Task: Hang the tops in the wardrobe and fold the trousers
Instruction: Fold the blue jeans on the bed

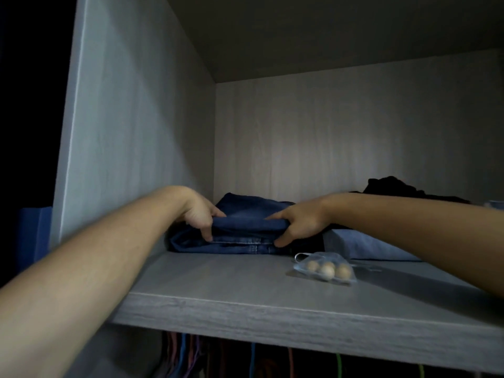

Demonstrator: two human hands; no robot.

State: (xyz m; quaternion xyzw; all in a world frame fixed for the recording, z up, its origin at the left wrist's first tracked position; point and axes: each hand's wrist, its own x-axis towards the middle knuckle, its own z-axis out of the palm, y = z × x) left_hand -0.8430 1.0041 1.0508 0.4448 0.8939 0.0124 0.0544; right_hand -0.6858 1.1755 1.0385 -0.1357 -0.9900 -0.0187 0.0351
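Jeans (245, 218) on shelf (218, 290) — in grip of left hand (200, 216), right hand (297, 223)

Left hand (197, 215), right hand (301, 223) around folded jeans (245, 218)

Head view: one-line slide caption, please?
On the shelf, the left hand and right hand grip folded jeans, near a bag of wooden balls.

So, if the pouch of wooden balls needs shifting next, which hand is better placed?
Probably right. The right hand grips the folded jeans at the end just behind the pouch; the left hand holds the other end, by the side wall.
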